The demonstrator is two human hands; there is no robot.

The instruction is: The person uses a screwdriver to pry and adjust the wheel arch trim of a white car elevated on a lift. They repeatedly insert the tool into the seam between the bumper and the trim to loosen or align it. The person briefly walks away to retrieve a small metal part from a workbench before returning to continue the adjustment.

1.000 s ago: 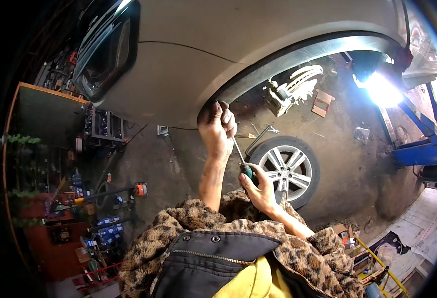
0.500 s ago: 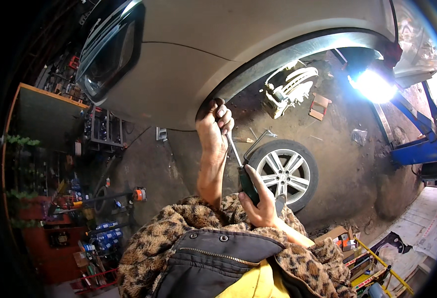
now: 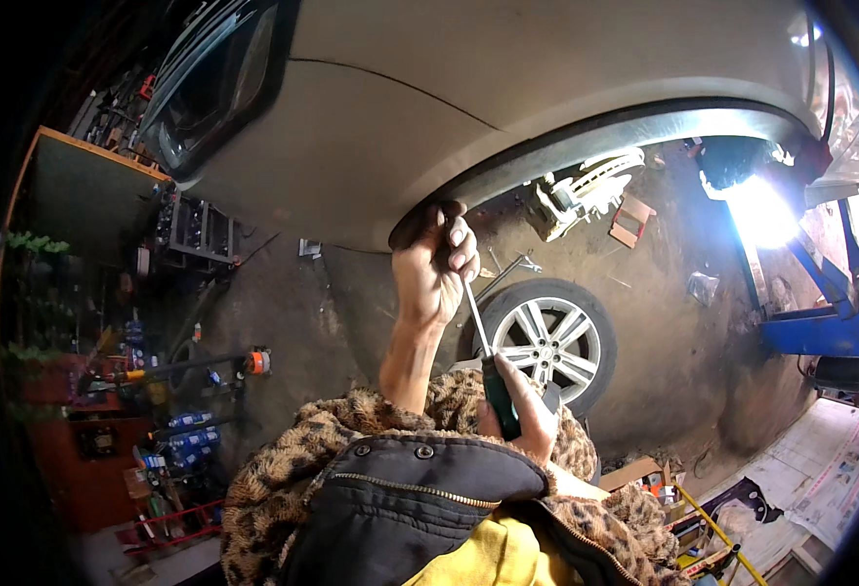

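Note:
At the lower lip of the grey car's wheel arch (image 3: 546, 153), my left hand (image 3: 434, 269) is closed, fingertips against the arch edge; what they pinch is hidden. A screwdriver's shaft (image 3: 480, 324) runs up into these fingers. My right hand (image 3: 532, 415) grips its dark green handle (image 3: 498, 391), below and right of my left hand. A bare brake disc and caliper (image 3: 576, 195) show inside the arch. Beneath, a wheel with a silver rim (image 3: 571, 356) lies on the floor.
A blue lift arm (image 3: 820, 332) and a bright work lamp (image 3: 761, 210) are at the right. Wrenches (image 3: 512, 269) and cardboard (image 3: 634, 217) lie on the floor. Tools, bottles (image 3: 190, 444) and a metal rack (image 3: 195, 230) crowd the left; a yellow-railed cart (image 3: 708, 527) is at lower right.
My right hand, with the screwdriver handle, has moved down and slightly right. My left hand remains at the arch edge. The view has shifted slightly, with the arch a little lower in it.

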